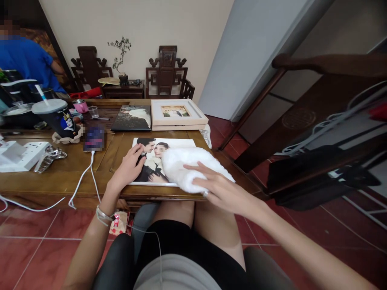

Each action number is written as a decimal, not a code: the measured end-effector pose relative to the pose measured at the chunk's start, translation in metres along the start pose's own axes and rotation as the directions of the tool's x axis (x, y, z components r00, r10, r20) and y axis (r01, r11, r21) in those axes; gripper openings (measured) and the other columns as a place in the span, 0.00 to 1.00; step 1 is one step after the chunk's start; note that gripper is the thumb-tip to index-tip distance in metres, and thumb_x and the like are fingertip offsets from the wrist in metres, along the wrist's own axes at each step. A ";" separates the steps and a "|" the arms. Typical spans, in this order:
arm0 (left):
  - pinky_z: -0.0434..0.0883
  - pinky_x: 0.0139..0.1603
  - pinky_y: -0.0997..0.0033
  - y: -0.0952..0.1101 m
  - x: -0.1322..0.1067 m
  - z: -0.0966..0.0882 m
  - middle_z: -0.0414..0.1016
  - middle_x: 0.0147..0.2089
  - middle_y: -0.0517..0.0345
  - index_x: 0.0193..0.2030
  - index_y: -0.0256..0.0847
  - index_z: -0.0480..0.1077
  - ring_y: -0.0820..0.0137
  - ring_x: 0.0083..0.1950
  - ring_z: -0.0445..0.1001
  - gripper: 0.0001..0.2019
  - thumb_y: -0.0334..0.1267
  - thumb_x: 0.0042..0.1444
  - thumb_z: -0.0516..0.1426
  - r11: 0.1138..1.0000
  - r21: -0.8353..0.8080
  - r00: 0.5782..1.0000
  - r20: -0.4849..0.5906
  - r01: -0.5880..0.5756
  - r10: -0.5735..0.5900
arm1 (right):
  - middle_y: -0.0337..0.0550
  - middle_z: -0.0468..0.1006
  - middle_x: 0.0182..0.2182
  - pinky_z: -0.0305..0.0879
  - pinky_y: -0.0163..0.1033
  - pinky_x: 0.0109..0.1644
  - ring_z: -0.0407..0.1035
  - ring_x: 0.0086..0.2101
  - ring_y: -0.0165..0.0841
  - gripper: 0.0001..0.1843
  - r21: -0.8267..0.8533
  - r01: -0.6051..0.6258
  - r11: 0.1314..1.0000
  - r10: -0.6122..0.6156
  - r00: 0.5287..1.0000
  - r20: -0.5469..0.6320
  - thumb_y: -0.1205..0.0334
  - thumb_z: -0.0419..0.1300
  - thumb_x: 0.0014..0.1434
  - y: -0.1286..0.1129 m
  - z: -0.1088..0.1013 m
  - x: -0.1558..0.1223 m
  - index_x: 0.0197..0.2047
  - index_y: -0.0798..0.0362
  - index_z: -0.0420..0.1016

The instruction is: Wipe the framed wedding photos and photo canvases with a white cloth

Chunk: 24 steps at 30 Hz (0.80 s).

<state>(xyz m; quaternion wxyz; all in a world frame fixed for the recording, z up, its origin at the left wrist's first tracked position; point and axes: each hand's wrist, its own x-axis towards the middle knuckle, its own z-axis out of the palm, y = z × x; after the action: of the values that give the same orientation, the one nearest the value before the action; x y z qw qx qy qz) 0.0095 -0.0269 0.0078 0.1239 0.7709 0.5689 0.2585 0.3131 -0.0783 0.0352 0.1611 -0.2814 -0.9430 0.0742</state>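
A large photo print (pixel 169 144) of a couple lies flat at the near edge of the wooden table (pixel 105 177). My left hand (pixel 130 166) rests on its left side, fingers spread flat. A white fluffy cloth (pixel 187 163) lies over the print's right part. My right hand (pixel 216 186) lies on the cloth with its fingers stretched out over it.
Behind the print lie a dark photo album (pixel 133 118) and a pale framed picture (pixel 177 114). A phone (pixel 94 138) on a white cable, a lidded dark cup (pixel 56 117) and a white power strip (pixel 22 155) sit at left. A person in blue (pixel 27 60) is at far left. Dark wooden chair (pixel 317 133) at right.
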 end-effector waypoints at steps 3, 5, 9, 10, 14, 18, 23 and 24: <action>0.56 0.70 0.53 -0.001 0.001 -0.002 0.59 0.71 0.43 0.64 0.36 0.64 0.59 0.72 0.56 0.23 0.42 0.66 0.47 0.999 0.014 1.000 -0.005 -0.029 0.029 | 0.57 0.74 0.55 0.55 0.59 0.66 0.67 0.58 0.44 0.23 -0.034 -0.021 0.999 0.019 0.999 -0.047 0.77 0.49 0.53 0.036 0.006 0.028 0.50 0.55 0.73; 0.56 0.71 0.54 -0.001 0.001 -0.003 0.59 0.71 0.43 0.63 0.36 0.66 0.58 0.72 0.57 0.23 0.42 0.66 0.47 0.999 0.022 1.000 0.002 -0.029 0.029 | 0.55 0.77 0.48 0.61 0.56 0.62 0.71 0.51 0.45 0.24 -0.068 -0.048 0.997 0.044 0.997 -0.056 0.77 0.49 0.53 0.059 0.009 0.049 0.51 0.56 0.72; 0.56 0.71 0.54 -0.001 0.003 -0.004 0.60 0.70 0.43 0.62 0.36 0.67 0.58 0.71 0.58 0.22 0.42 0.65 0.47 1.000 0.012 0.999 -0.020 -0.027 0.027 | 0.54 0.77 0.38 0.66 0.51 0.52 0.70 0.43 0.46 0.19 -0.122 -0.125 0.985 0.117 0.991 -0.071 0.74 0.49 0.56 0.094 0.010 0.083 0.48 0.57 0.73; 0.55 0.71 0.54 -0.001 0.003 -0.003 0.61 0.70 0.44 0.62 0.37 0.67 0.58 0.71 0.58 0.22 0.41 0.65 0.48 1.000 0.006 0.999 -0.032 -0.030 0.031 | 0.54 0.77 0.37 0.66 0.51 0.51 0.70 0.42 0.46 0.19 -0.123 -0.139 0.983 0.130 0.988 -0.077 0.74 0.49 0.56 0.098 0.010 0.088 0.48 0.58 0.73; 0.56 0.71 0.53 -0.003 0.004 -0.001 0.61 0.69 0.45 0.62 0.38 0.67 0.58 0.71 0.59 0.22 0.41 0.65 0.48 0.999 -0.011 0.998 -0.055 -0.041 0.041 | 0.55 0.78 0.39 0.64 0.54 0.54 0.71 0.43 0.46 0.20 -0.091 -0.138 0.986 0.129 0.987 -0.091 0.75 0.48 0.56 0.093 0.010 0.087 0.48 0.58 0.73; 0.55 0.71 0.54 -0.003 0.005 0.000 0.61 0.70 0.45 0.62 0.37 0.68 0.58 0.71 0.58 0.22 0.41 0.65 0.48 0.999 -0.007 0.998 -0.053 -0.036 0.035 | 0.57 0.76 0.52 0.58 0.63 0.62 0.69 0.54 0.49 0.23 -0.053 -0.078 0.996 0.073 0.993 -0.088 0.76 0.48 0.53 0.058 0.011 0.050 0.49 0.56 0.73; 0.54 0.72 0.55 -0.002 0.005 0.001 0.61 0.70 0.44 0.62 0.37 0.67 0.58 0.71 0.58 0.22 0.40 0.65 0.48 1.000 -0.006 0.999 -0.047 -0.018 0.018 | 0.51 0.70 0.61 0.49 0.64 0.69 0.55 0.66 0.43 0.24 -0.007 -0.031 1.000 0.030 0.999 -0.039 0.79 0.49 0.51 -0.005 0.008 -0.005 0.45 0.50 0.75; 0.55 0.72 0.54 -0.002 0.004 0.002 0.60 0.70 0.45 0.63 0.38 0.66 0.58 0.72 0.57 0.22 0.40 0.65 0.48 1.000 -0.007 0.999 -0.044 -0.017 0.017 | 0.49 0.69 0.62 0.48 0.64 0.70 0.54 0.66 0.43 0.24 -0.003 -0.018 1.000 0.018 0.999 -0.029 0.80 0.49 0.50 -0.016 0.007 -0.011 0.43 0.50 0.76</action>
<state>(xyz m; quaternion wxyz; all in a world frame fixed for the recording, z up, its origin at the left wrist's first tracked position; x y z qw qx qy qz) 0.0096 -0.0220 0.0064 0.1119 0.7695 0.5639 0.2782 0.3116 -0.0980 0.0292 0.1735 -0.2913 -0.9382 0.0701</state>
